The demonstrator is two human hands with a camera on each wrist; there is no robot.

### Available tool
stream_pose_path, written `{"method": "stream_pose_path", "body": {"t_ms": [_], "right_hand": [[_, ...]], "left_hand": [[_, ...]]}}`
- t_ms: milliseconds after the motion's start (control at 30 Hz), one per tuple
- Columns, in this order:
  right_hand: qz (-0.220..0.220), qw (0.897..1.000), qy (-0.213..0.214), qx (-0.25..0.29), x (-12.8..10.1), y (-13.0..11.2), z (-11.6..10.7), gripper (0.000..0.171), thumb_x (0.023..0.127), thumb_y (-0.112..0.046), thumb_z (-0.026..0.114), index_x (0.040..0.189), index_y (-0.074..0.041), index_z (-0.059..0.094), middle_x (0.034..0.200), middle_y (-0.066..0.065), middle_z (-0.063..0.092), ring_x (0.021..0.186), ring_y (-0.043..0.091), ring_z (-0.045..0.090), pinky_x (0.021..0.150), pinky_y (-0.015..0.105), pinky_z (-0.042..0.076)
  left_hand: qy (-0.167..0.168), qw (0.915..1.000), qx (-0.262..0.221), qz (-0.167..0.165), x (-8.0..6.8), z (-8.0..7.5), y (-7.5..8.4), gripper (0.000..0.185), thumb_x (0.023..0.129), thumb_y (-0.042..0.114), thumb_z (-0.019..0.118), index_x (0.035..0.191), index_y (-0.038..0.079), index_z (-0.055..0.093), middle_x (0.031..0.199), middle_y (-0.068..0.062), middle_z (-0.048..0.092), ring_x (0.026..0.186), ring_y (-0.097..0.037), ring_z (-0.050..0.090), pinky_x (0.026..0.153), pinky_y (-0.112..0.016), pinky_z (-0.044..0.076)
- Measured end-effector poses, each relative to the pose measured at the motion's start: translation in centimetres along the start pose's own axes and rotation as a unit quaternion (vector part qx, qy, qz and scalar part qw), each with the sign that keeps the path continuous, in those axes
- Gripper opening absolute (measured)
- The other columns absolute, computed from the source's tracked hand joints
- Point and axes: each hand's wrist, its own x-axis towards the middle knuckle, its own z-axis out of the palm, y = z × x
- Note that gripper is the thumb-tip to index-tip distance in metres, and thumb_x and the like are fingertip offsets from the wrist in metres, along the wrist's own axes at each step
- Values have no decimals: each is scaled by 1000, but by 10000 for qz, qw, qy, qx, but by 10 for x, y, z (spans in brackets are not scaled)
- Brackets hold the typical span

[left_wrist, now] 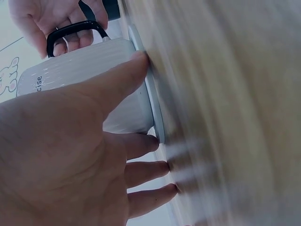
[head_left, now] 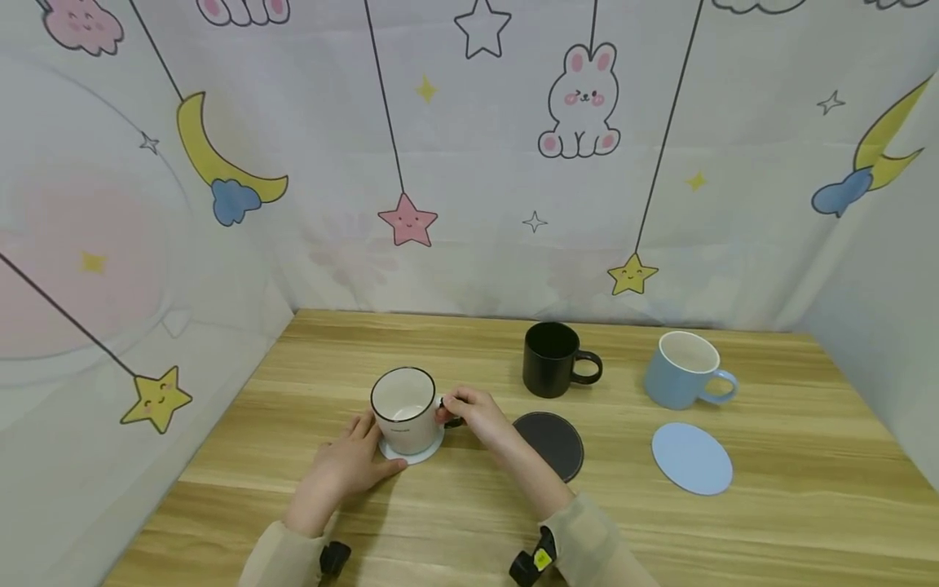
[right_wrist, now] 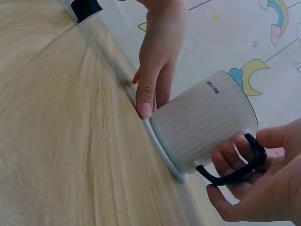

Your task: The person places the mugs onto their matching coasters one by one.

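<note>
A white mug (head_left: 405,408) with a dark rim, a black handle and the word "concise" stands upright on a white coaster (head_left: 411,458) at the left of the table. My right hand (head_left: 473,414) holds the mug by its handle (right_wrist: 254,165), fingers curled around it. Low against the mug's other side, my left hand (left_wrist: 70,141) lies with fingers spread. Its thumb touches the coaster's edge, and its straight fingers reach the coaster and the tabletop, as the left wrist view shows.
A black mug (head_left: 546,363) stands behind a round black coaster (head_left: 553,444), partly covered by my right forearm. Farther right, a light blue mug (head_left: 671,379) stands behind a light blue coaster (head_left: 692,458). A patterned white curtain (head_left: 499,179) hangs behind the wooden table (head_left: 807,456).
</note>
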Motion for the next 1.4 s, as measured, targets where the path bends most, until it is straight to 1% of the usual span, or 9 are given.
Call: {"method": "stream_pose_path", "body": {"t_ms": [167, 300, 400, 600, 733, 967, 1100, 1300, 1400], "right_hand": [[-50, 9991, -25, -420, -4, 0, -2, 27, 101, -22, 48, 103, 2, 62, 103, 15, 66, 104, 30, 60, 90, 41, 44], [-103, 9987, -121, -484, -4, 0, -4, 29, 101, -23, 48, 111, 3, 59, 111, 22, 61, 109, 36, 58, 93, 45, 45], [-80, 9977, -127, -654, -4, -1, -7, 29, 100, -24, 49, 116, 0, 57, 114, 19, 60, 107, 33, 58, 93, 44, 47], [-108, 9953, 13, -966, -5, -4, -11, 25, 99, -23, 52, 113, -4, 58, 108, 10, 58, 95, 27, 56, 79, 36, 47], [-159, 9942, 55, -1063, -7, -8, -13, 24, 98, -22, 54, 112, -4, 57, 105, 10, 58, 91, 26, 57, 76, 33, 47], [-245, 9907, 148, -1332, -10, -15, -21, 24, 98, -23, 54, 114, -5, 57, 110, 11, 59, 93, 27, 56, 70, 26, 42], [-250, 9903, 128, -1363, -12, -18, -27, 25, 99, -23, 52, 116, -5, 57, 114, 11, 58, 97, 26, 54, 74, 29, 43], [-436, 9890, 62, -1410, -14, -22, -35, 26, 100, -22, 49, 118, -3, 56, 117, 13, 57, 104, 23, 55, 89, 42, 46], [-525, 9875, 138, -1481, -17, -26, -38, 26, 100, -22, 50, 116, -4, 58, 114, 12, 60, 103, 22, 58, 88, 38, 46]], "left_hand": [[92, 10000, 4, -15, 1, 5, -1, 90, 85, 58, 62, 148, 0, 33, 156, -24, 25, 141, -47, 27, 95, -74, 35], [151, 9999, -27, -12, 1, 6, -2, 89, 85, 57, 62, 148, 0, 33, 156, -24, 27, 142, -47, 28, 96, -74, 35], [128, 9999, -49, -34, 0, 5, -1, 89, 86, 56, 62, 149, 1, 31, 156, -24, 26, 142, -46, 26, 97, -73, 34], [86, 9998, -166, -72, -4, -1, 3, 89, 85, 54, 65, 148, 0, 33, 155, -25, 27, 140, -48, 28, 97, -74, 33], [45, 9998, -186, -93, -6, -5, 6, 87, 85, 52, 65, 148, 0, 33, 154, -26, 28, 139, -49, 31, 97, -73, 34], [143, 9999, -43, -22, -6, -8, 7, 82, 86, 51, 64, 145, -1, 38, 149, -25, 38, 135, -48, 38, 94, -71, 39], [250, 9997, 67, 17, -8, -9, 8, 78, 87, 51, 64, 142, -1, 43, 145, -24, 44, 133, -47, 41, 93, -68, 41], [303, 9995, 55, 16, -10, -12, 8, 78, 88, 50, 62, 141, -3, 44, 145, -25, 43, 133, -47, 40, 97, -67, 39], [262, 9996, 65, -7, -11, -14, 8, 79, 88, 51, 61, 141, -5, 42, 147, -28, 40, 135, -49, 37, 103, -66, 36]]}}
